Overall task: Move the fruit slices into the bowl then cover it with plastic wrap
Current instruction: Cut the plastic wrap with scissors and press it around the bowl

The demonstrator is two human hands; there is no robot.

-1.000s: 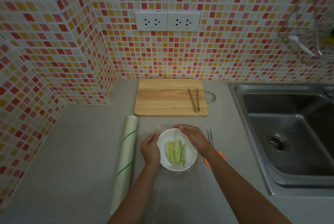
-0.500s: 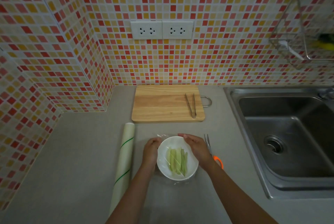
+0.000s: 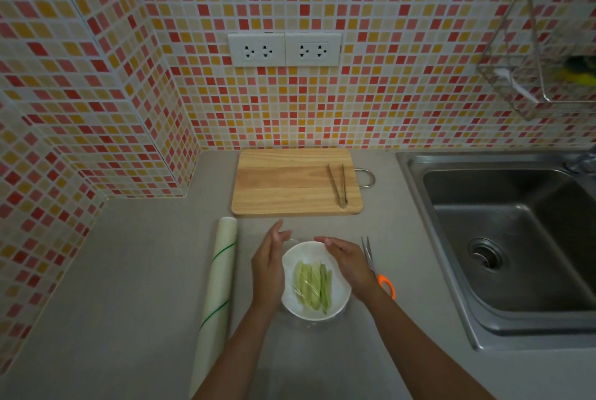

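Little red, orange and yellow tiles cover the wall (image 3: 371, 103) behind a grey counter (image 3: 122, 286). On the counter sits a white bowl (image 3: 338, 301), and the green fruit slices (image 3: 312, 286) lie inside it, side by side. Thin plastic wrap (image 3: 301, 290) is stretched over the top of the bowl (you can see shiny lines in it over the fruit), and some of it bunches up on the counter at the near side.

Both hands are at the bowl, one on each side, so the bowl sits between them. The left hand (image 3: 267, 266) stands on its edge against the left rim, flat and open, fingers straight and pointing away. The right hand (image 3: 350, 262) curves over the far right rim, fingers loosely bent, not closed on anything. I cannot tell if the fingertips press on the wrap.

A long roll of wrap (image 3: 216, 290) lies just left of the left hand. Scissors (image 3: 375, 267) with an orange handle lie just beside the right wrist. Farther back is a wooden cutting board (image 3: 290, 183) with metal tongs (image 3: 338, 185) on it. A steel sink (image 3: 516, 238) is on the right. Two white plug sockets (image 3: 284, 49) are on the wall.
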